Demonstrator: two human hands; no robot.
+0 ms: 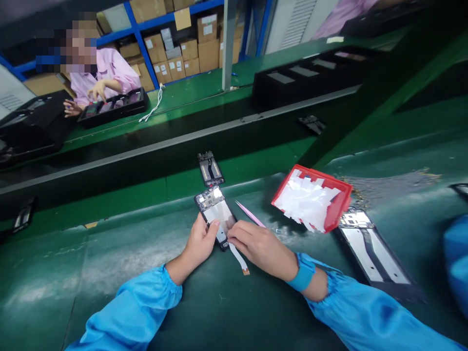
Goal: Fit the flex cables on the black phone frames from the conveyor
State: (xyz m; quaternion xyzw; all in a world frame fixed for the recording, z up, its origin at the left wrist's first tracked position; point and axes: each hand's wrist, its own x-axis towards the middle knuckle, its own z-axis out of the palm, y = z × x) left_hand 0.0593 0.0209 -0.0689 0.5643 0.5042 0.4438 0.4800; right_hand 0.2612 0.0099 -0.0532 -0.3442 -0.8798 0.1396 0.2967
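Phone left of tweezers, tray to their right; strips inside

Moderate light overall — pale glare streaks the green tabletop at left and whitens the top of the held phone mid-frame; the upper right corner sinks into darkness — pixel blocks mask the upper left.
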